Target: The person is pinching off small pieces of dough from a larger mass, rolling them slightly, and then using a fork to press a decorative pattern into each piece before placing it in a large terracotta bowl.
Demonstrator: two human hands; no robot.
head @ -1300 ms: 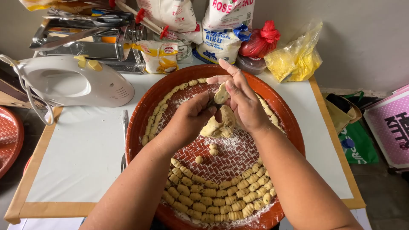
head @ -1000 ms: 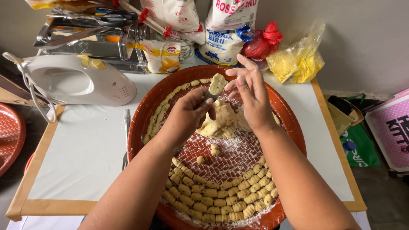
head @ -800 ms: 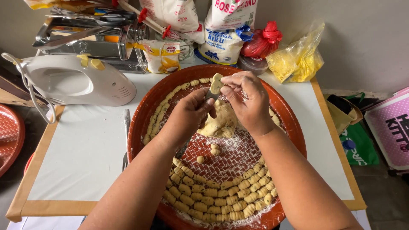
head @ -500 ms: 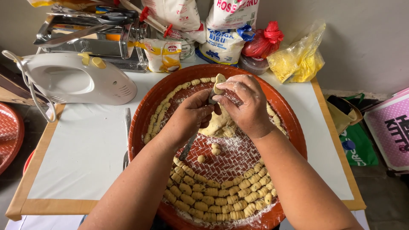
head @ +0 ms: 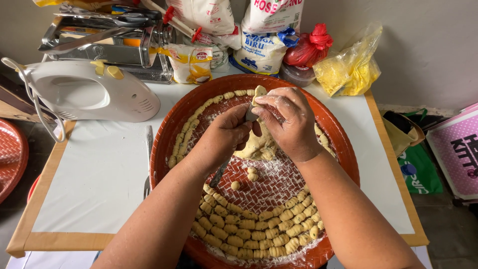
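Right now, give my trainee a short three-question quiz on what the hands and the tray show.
1. True or false: the right hand pinches a small piece of dough over the round red-brown tray.
2. Where do most of the shaped dough pieces lie? A) along the tray's near rim B) on the white hand mixer C) in the yellow plastic bag
3. What does the left hand hold?

Key
1. True.
2. A; a thinner row also follows the far left rim.
3. A slim metal utensil, probably a fork, its handle pointing toward the person, beside the dough lump.
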